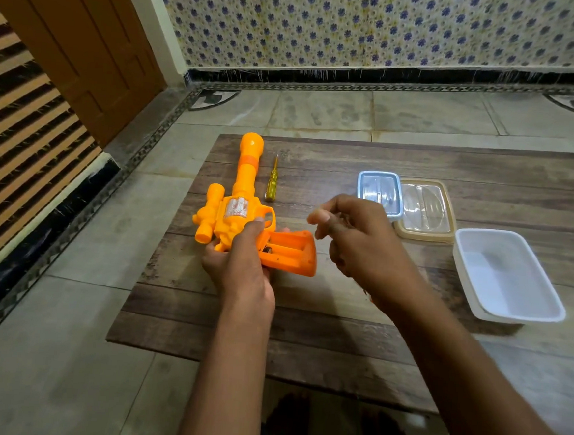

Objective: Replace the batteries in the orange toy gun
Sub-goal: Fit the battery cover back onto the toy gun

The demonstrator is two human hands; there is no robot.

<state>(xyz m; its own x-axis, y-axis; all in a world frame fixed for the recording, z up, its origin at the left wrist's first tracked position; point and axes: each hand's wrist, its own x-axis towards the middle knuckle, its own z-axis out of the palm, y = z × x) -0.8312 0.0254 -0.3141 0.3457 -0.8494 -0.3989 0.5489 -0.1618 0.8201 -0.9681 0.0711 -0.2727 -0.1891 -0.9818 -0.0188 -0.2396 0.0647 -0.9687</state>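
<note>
white rectangular tub at right edge of the wooden board, open top, nothing visible inside. just left of it two lids lying flat: beige-rimmed clear lid, and a blue-rimmed clear lid overlapping its left side. nothing resting on either lid.

orange toy gun on left part of board, barrel pointing away toward the wall, scope on its left side. grip end faces right with the battery compartment open; slots look mostly bare, a small dark metal contact or spring at the inner end. silver patterned sticker on the gun body, any writing too blurred to read.

left hand grips the gun body from below and behind, thumb over the top near the trigger guard. right hand hovers just right of the open compartment, not touching the gun, fingers curled, thumb and forefinger drawn together; cannot tell whether something small is pinched there.

yellow-handled screwdriver lies just right of the barrel, tip pointing away. board sits on a tiled floor.
</note>
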